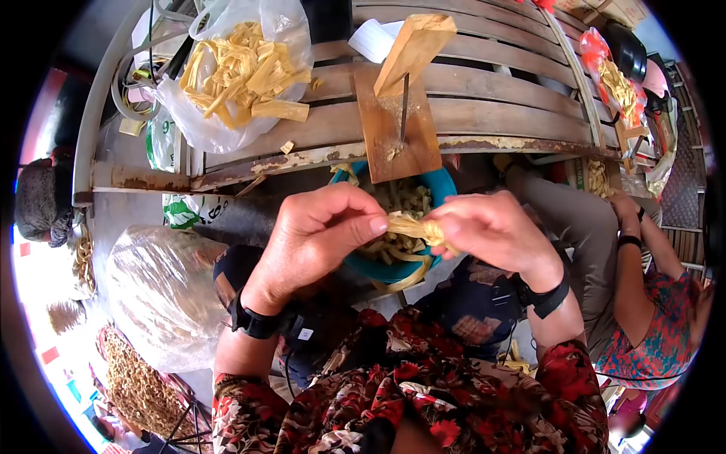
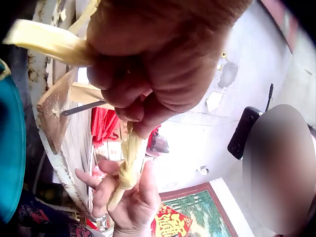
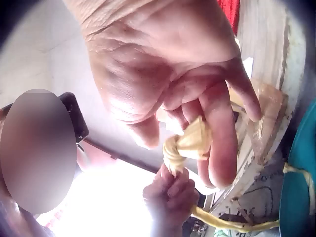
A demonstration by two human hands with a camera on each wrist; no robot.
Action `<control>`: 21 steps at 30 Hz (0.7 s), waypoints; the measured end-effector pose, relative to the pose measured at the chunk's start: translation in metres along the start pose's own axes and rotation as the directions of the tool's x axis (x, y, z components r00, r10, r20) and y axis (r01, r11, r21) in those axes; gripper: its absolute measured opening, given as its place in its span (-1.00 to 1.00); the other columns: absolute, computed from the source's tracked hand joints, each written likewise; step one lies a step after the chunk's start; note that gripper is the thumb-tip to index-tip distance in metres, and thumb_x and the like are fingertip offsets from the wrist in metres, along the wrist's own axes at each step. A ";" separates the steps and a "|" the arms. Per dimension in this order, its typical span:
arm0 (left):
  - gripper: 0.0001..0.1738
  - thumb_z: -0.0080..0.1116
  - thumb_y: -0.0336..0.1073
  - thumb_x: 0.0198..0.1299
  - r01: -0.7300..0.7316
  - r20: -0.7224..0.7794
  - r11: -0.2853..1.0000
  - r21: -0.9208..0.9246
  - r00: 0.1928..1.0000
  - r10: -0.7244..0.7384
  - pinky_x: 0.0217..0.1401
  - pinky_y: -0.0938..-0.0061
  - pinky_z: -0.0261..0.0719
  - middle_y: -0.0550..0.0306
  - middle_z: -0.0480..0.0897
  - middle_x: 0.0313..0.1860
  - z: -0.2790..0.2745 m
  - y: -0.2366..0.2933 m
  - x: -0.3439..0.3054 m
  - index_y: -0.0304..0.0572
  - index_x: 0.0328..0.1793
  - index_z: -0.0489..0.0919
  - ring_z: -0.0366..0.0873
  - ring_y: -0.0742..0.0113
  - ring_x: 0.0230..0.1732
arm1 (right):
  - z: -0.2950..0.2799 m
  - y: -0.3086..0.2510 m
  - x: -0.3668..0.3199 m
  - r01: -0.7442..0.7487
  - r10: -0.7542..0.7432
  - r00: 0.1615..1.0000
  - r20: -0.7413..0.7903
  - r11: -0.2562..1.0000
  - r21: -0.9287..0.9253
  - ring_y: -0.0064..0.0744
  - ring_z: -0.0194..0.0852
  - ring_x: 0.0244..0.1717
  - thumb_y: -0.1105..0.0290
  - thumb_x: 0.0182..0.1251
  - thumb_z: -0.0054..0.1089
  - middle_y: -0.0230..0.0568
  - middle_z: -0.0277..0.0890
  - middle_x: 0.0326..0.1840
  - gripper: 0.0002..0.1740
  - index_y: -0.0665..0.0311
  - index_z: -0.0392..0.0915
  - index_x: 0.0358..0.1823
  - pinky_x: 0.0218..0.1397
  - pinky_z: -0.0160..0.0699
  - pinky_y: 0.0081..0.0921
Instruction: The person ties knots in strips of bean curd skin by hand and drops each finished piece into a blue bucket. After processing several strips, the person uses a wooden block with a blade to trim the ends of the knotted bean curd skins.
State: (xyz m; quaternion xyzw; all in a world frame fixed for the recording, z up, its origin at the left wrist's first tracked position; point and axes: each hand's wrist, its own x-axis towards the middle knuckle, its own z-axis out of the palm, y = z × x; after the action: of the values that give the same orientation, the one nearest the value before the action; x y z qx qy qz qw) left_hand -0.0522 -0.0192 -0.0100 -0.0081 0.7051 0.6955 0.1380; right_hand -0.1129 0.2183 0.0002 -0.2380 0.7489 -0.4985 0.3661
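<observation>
A pale yellow knotted strip (image 1: 414,227) is stretched between the two hands above a teal basin (image 1: 446,181). The left hand (image 1: 321,234) pinches one end between thumb and fingertips; in the left wrist view a length of strip (image 2: 49,43) hangs out of that fist (image 2: 148,64). The right hand (image 1: 503,231) lies at the knot (image 3: 174,154); in the right wrist view its fingers (image 3: 222,143) are extended beside the knot, thumb apart. Cut pieces and strips (image 1: 408,198) lie in the basin below.
A slatted bench (image 1: 514,83) holds a wooden block with an upright metal blade (image 1: 404,110) and a plastic bag of yellow strips (image 1: 242,72). A large clear plastic bag (image 1: 162,295) stands at the left. Another person's arm (image 1: 631,265) is at the right.
</observation>
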 end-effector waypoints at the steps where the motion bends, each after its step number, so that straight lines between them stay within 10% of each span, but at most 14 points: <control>1: -0.91 0.22 -0.45 0.12 -0.027 -0.002 1.000 0.014 1.000 0.027 -0.31 0.73 0.36 0.33 0.54 -0.42 0.001 0.000 0.003 -0.30 -0.27 0.57 0.39 0.65 -0.37 | 0.003 -0.007 0.007 -0.087 0.084 0.994 0.072 0.995 0.051 -0.62 0.48 -0.43 0.07 0.38 -0.04 -0.35 0.51 -0.52 -0.58 0.34 0.53 -0.21 -0.43 0.46 -0.64; 5: -0.77 0.26 -0.41 0.09 -0.016 0.065 1.000 -0.019 0.998 0.017 -0.26 0.64 0.45 0.23 0.60 -0.34 0.000 0.004 0.011 -0.30 -0.11 0.58 0.48 0.58 -0.30 | 0.004 -0.005 0.020 -0.219 0.179 0.962 0.208 0.958 0.186 -0.68 0.36 -0.61 0.06 0.37 -0.01 -0.43 0.41 -0.61 -0.61 0.30 0.51 -0.24 -0.55 0.37 -0.69; 7: -0.72 0.30 -0.40 0.04 -0.208 0.108 0.946 0.248 0.977 0.186 -0.29 0.61 0.47 0.17 0.62 -0.36 0.003 -0.005 0.019 -0.28 -0.09 0.59 0.53 0.52 -0.34 | 0.003 0.002 0.025 -0.210 0.164 0.959 0.230 0.958 0.196 -0.67 0.35 -0.65 0.09 0.39 -0.04 -0.43 0.41 -0.58 -0.63 0.28 0.49 -0.23 -0.58 0.33 -0.72; 13: -0.91 0.30 -0.38 -0.03 -0.446 0.128 0.824 0.350 0.894 0.430 -0.42 0.52 0.52 0.11 0.62 -0.52 0.003 -0.009 0.032 -0.20 -0.40 0.64 0.59 0.25 -0.49 | -0.002 0.000 0.028 -0.387 0.182 0.896 0.404 0.767 0.512 -0.70 0.26 -0.69 0.14 0.42 -0.14 -0.43 0.34 -0.63 -0.63 0.30 0.45 -0.35 -0.59 0.30 -0.74; 15: -0.97 0.28 -0.41 -0.02 -0.485 0.097 0.808 0.334 0.870 0.483 -0.40 0.52 0.55 0.13 0.64 -0.49 -0.005 -0.011 0.030 -0.14 -0.42 0.65 0.61 0.22 -0.44 | -0.009 0.003 0.018 -0.338 0.189 0.928 0.321 0.789 0.513 -0.72 0.22 -0.72 0.21 0.42 -0.17 -0.44 0.28 -0.70 -0.65 0.33 0.43 -0.38 -0.53 0.36 -0.76; 16: -0.96 0.26 -0.44 -0.01 -0.243 -0.131 0.861 0.446 0.934 0.332 -0.37 0.56 0.56 0.13 0.65 -0.50 -0.019 -0.016 0.022 -0.17 -0.39 0.65 0.63 0.30 -0.43 | -0.025 0.013 0.002 -0.317 0.209 0.945 0.252 0.778 0.542 -0.73 0.21 -0.72 0.23 0.42 -0.18 -0.44 0.27 -0.71 -0.66 0.33 0.43 -0.39 -0.52 0.37 -0.76; 17: -0.94 0.25 -0.43 0.03 0.043 -0.369 0.974 -0.220 0.921 -0.124 -0.34 0.57 0.54 0.12 0.66 -0.45 -0.040 -0.013 0.016 -0.21 -0.34 0.66 0.61 0.43 -0.40 | -0.036 0.019 -0.004 -0.292 0.231 0.956 0.179 0.772 0.564 -0.73 0.20 -0.72 0.25 0.42 -0.19 -0.44 0.26 -0.72 -0.66 0.34 0.42 -0.39 -0.51 0.38 -0.77; 21: -0.69 0.21 -0.23 0.16 -0.150 0.005 0.957 0.247 0.988 0.154 -0.26 0.65 0.42 0.20 0.62 -0.36 -0.011 -0.012 0.051 -0.33 -0.08 0.60 0.50 0.53 -0.36 | -0.018 0.015 0.033 -0.186 0.227 0.970 -0.088 0.924 0.335 -0.77 0.13 -0.73 0.22 0.46 -0.15 -0.46 0.27 -0.68 -0.65 0.37 0.44 -0.33 -0.49 0.29 -0.78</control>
State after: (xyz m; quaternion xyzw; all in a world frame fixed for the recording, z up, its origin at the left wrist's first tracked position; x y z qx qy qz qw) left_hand -0.1009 -0.0210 -0.0320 0.0583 0.7856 0.6109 0.0789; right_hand -0.1475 0.2107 -0.0193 -0.0627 0.6988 -0.5874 0.4032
